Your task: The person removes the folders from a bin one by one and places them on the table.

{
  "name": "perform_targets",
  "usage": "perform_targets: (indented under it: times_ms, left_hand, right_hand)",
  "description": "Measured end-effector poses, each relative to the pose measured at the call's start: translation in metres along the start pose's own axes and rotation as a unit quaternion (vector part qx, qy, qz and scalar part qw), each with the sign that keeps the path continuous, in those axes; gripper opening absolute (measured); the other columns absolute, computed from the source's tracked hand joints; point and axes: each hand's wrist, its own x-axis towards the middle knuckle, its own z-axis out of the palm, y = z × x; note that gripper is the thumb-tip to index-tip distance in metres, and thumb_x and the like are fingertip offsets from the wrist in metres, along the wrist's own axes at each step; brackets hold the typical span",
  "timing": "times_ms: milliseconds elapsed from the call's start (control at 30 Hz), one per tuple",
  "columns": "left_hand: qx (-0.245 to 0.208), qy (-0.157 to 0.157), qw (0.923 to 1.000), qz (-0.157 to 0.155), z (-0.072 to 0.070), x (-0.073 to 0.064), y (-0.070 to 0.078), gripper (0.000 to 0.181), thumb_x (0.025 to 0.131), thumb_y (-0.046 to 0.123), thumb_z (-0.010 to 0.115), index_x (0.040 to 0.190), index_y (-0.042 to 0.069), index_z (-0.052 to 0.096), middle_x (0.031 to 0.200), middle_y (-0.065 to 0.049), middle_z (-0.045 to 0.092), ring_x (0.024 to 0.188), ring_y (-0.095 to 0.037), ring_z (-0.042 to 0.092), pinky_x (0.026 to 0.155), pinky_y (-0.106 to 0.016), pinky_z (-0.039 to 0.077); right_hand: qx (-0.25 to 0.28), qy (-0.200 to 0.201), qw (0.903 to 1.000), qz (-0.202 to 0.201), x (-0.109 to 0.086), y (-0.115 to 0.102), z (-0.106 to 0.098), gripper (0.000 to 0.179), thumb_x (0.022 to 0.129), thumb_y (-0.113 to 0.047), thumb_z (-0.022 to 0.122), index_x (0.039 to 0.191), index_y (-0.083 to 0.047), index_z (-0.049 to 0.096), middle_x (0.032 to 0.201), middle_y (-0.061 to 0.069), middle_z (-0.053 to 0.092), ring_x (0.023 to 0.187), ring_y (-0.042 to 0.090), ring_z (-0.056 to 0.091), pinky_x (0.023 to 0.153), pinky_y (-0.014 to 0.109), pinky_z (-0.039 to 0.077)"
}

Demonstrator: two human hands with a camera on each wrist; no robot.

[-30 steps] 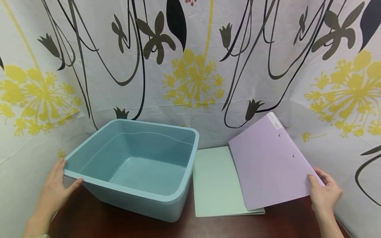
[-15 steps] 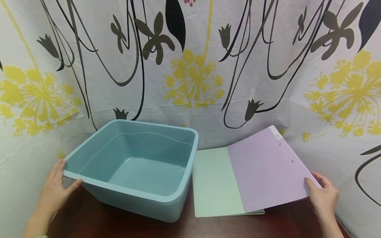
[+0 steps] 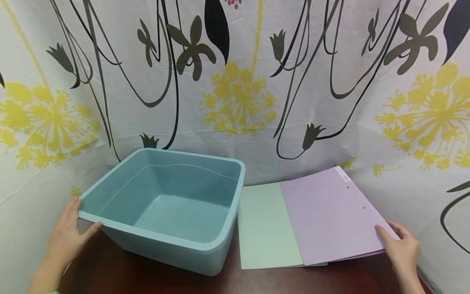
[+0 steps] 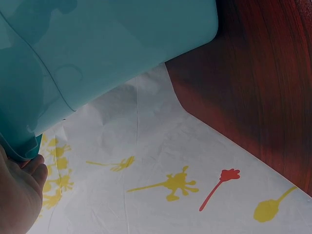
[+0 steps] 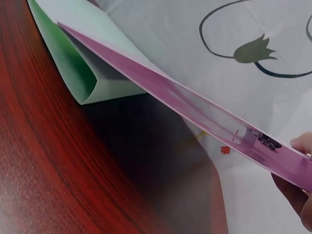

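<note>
A blue plastic tub (image 3: pixel 147 234) stands tilted on the table at left. My left hand (image 3: pixel 66 237) grips its near left corner, with the thumb along the front rim; in the left wrist view the fingers (image 4: pixel 36 170) curl at the rim. My right hand (image 3: pixel 402 245) pinches the right edge of a purple file folder (image 3: pixel 330 216), thumb on top. The folder's left part lies over a pale green folder (image 3: pixel 268 228), its right side raised off the table. Seen edge-on in the right wrist view, the purple folder (image 5: pixel 165 97) shows a dark metal clip (image 5: pixel 265 140) inside.
A white cloth (image 3: pixel 235 102) with flower prints hangs behind and along both sides. Dark reddish wood of the table (image 3: pixel 257 281) shows along the front. The green folder lies close beside the tub's right wall.
My right hand has lowered the purple folder's raised right side, so it lies flatter over the green folder. The left hand and the tub have stayed put.
</note>
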Motion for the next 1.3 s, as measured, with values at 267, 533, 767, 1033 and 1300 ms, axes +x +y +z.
perform_targets:
  times_ms: [267, 533, 767, 1033, 1300]
  left_hand:
    - [-0.003, -0.003, 1.0, 0.0, 0.0, -0.001, 0.0, 0.083, 0.084, 0.036, 0.061, 0.139, -0.009, 0.018, 0.143, -0.029, 0.017, 0.127, -0.049, 0.019, 0.11, -0.046, 0.006]
    - [0.001, -0.008, 0.9999, -0.006, 0.0, -0.001, 0.001, 0.084, 0.084, 0.037, 0.06, 0.139, -0.01, 0.018, 0.143, -0.03, 0.017, 0.128, -0.048, 0.018, 0.11, -0.047, 0.005]
    - [0.005, -0.013, 0.9998, -0.014, -0.001, -0.001, 0.002, 0.084, 0.084, 0.038, 0.059, 0.139, -0.01, 0.017, 0.143, -0.03, 0.016, 0.126, -0.049, 0.019, 0.109, -0.05, 0.006]
    - [0.001, -0.006, 1.0, -0.006, -0.001, -0.001, 0.002, 0.083, 0.084, 0.036, 0.06, 0.139, -0.009, 0.018, 0.142, -0.03, 0.017, 0.125, -0.05, 0.02, 0.109, -0.049, 0.007]
    - [0.001, -0.006, 1.0, -0.006, -0.001, -0.001, 0.002, 0.082, 0.084, 0.035, 0.06, 0.139, -0.01, 0.018, 0.142, -0.031, 0.018, 0.123, -0.052, 0.022, 0.109, -0.05, 0.007]
  right_hand:
    - [0.001, 0.012, 0.9998, -0.018, 0.023, 0.044, 0.008, 0.041, 0.072, -0.03, 0.076, 0.11, -0.016, 0.068, 0.094, -0.023, 0.064, 0.081, -0.019, 0.044, 0.07, 0.003, 0.029]
    - [-0.048, 0.008, 0.9978, -0.044, 0.051, 0.088, 0.013, 0.038, 0.068, -0.039, 0.077, 0.103, -0.025, 0.069, 0.079, -0.036, 0.055, 0.078, -0.021, 0.042, 0.068, 0.003, 0.029]
    - [-0.079, -0.049, 0.9939, -0.059, 0.052, 0.082, 0.005, 0.038, 0.069, -0.037, 0.077, 0.102, -0.021, 0.068, 0.08, -0.031, 0.06, 0.082, -0.012, 0.051, 0.069, 0.01, 0.035]
    - [-0.154, -0.132, 0.9719, -0.12, 0.027, 0.032, -0.017, 0.057, 0.07, -0.034, 0.076, 0.104, 0.01, 0.062, 0.085, 0.02, 0.067, 0.068, -0.026, 0.027, 0.059, 0.017, 0.032]
    - [-0.18, -0.189, 0.9576, -0.122, 0.028, 0.031, -0.022, 0.062, 0.074, -0.036, 0.072, 0.109, 0.013, 0.057, 0.109, 0.034, 0.054, 0.083, 0.02, 0.054, 0.062, 0.017, 0.03]
